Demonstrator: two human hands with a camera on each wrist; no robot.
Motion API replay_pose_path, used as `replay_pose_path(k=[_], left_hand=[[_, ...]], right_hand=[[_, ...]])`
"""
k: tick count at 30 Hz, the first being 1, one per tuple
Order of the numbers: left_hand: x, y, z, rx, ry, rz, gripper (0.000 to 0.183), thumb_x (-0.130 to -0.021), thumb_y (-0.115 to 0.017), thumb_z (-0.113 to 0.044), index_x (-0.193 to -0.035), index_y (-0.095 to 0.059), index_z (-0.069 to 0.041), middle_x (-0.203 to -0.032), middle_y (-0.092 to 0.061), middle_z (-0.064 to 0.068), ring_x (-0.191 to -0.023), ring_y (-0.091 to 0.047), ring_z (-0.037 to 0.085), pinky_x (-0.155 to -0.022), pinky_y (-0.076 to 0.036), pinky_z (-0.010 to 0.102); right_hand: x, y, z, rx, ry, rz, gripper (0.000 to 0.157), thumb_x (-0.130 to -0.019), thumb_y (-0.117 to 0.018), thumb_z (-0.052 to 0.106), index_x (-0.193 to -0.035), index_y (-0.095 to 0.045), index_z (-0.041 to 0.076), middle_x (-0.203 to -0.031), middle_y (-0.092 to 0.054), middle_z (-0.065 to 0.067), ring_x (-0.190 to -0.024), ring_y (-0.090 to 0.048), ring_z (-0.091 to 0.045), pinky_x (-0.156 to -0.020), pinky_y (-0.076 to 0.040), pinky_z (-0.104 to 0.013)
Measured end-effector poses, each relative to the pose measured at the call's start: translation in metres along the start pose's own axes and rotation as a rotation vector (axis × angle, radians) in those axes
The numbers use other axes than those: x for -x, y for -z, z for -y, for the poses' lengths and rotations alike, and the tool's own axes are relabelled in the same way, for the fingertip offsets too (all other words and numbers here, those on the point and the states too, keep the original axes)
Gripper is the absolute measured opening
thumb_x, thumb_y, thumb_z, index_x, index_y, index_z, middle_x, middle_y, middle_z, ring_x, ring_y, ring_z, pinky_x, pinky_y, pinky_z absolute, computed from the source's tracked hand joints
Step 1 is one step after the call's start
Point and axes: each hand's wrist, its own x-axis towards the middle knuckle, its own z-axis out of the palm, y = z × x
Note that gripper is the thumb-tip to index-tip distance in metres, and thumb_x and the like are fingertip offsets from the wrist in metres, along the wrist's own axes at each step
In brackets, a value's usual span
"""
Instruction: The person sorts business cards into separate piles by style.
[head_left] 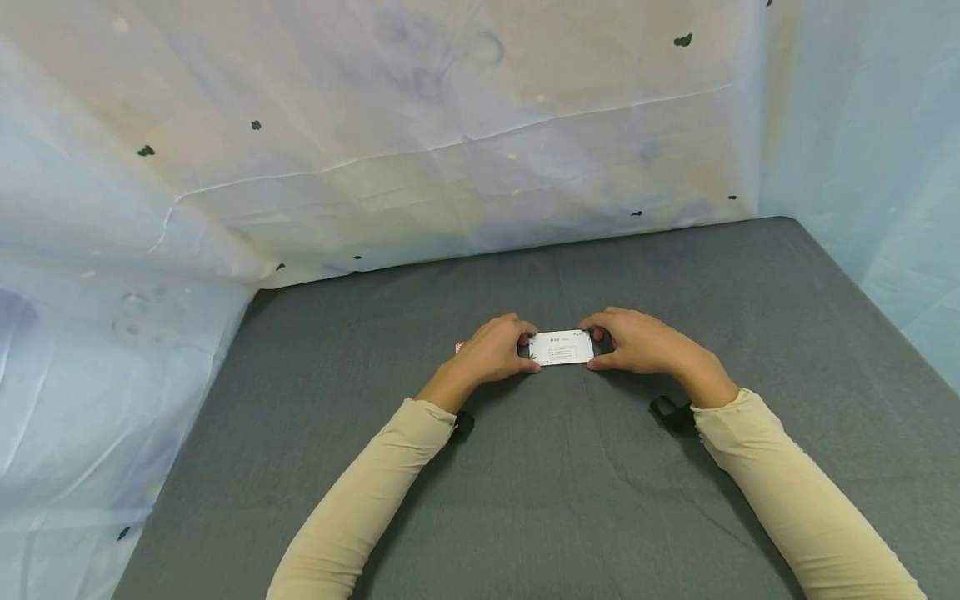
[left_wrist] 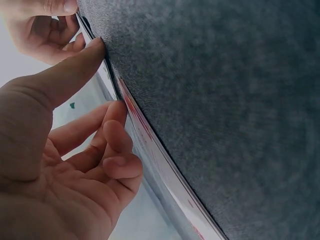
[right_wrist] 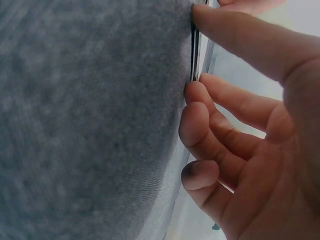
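Note:
A small white card (head_left: 561, 347) with printed text and leafy corners lies flat over the grey cloth. Dark material (head_left: 602, 343) shows at its right end, and the right wrist view reveals thin dark and pale layers (right_wrist: 195, 52) edge-on. My left hand (head_left: 491, 348) pinches the card's left end between thumb and fingers. At the opposite end my right hand (head_left: 637, 340) grips it the same way, its other fingers loosely curled. Partly hidden behind the left hand is a flat red-and-white item (left_wrist: 165, 170); only a small patterned corner appears in the head view.
A grey cloth-covered table (head_left: 487, 500) spreads around both hands. Pale patterned curtains (head_left: 465, 192) hang along its back and sides. Black straps (head_left: 670, 414) sit at the wrists, just below the beige sleeves.

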Motion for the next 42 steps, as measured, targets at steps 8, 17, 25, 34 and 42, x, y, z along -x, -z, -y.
replay_pose_path(k=[8,17,25,34,42], left_hand=[[-0.0008,-0.0007,-0.0016,0.018,-0.004,-0.014,0.056,-0.082,-0.084,-0.031,-0.130,-0.065,-0.010,-0.103,-0.064,0.003,-0.088,-0.056,0.014,-0.082,-0.047,0.031],[-0.0002,-0.0005,-0.0033,0.015,0.006,-0.007,0.055,-0.082,-0.083,-0.030,-0.129,-0.065,-0.009,-0.102,-0.063,0.003,-0.085,-0.053,0.014,-0.078,-0.044,0.029],[0.0000,-0.0009,-0.0041,0.026,0.013,-0.007,0.054,-0.082,-0.083,-0.029,-0.129,-0.065,-0.008,-0.102,-0.063,0.004,-0.084,-0.053,0.014,-0.077,-0.044,0.028],[-0.0001,0.0007,-0.0055,0.017,0.007,0.007,0.055,-0.083,-0.082,-0.029,-0.131,-0.064,-0.007,-0.102,-0.062,0.004,-0.083,-0.052,0.014,-0.077,-0.044,0.028],[0.0009,0.0003,-0.0032,0.006,0.003,0.003,0.057,-0.083,-0.082,-0.030,-0.132,-0.063,-0.008,-0.100,-0.060,0.003,-0.081,-0.050,0.013,-0.074,-0.041,0.027]], right_hand=[[-0.0001,-0.0002,0.0001,-0.005,-0.001,0.003,0.056,-0.085,-0.079,0.028,-0.133,-0.061,0.007,-0.107,-0.063,-0.008,-0.078,-0.050,-0.016,-0.070,-0.040,-0.033],[-0.0023,-0.0023,0.0011,0.002,0.014,-0.003,0.054,-0.085,-0.079,0.027,-0.132,-0.062,0.006,-0.106,-0.063,-0.008,-0.079,-0.050,-0.016,-0.070,-0.040,-0.034],[-0.0029,-0.0037,0.0012,-0.011,0.023,-0.012,0.053,-0.085,-0.079,0.025,-0.131,-0.062,0.005,-0.106,-0.063,-0.008,-0.078,-0.049,-0.016,-0.069,-0.039,-0.032],[-0.0032,-0.0024,0.0008,-0.006,0.015,-0.008,0.056,-0.083,-0.081,0.025,-0.132,-0.062,0.004,-0.104,-0.063,-0.008,-0.076,-0.048,-0.016,-0.068,-0.038,-0.031],[-0.0054,-0.0040,-0.0001,0.002,0.002,0.001,0.057,-0.084,-0.080,0.026,-0.134,-0.061,0.006,-0.104,-0.062,-0.006,-0.078,-0.048,-0.016,-0.069,-0.038,-0.032]])
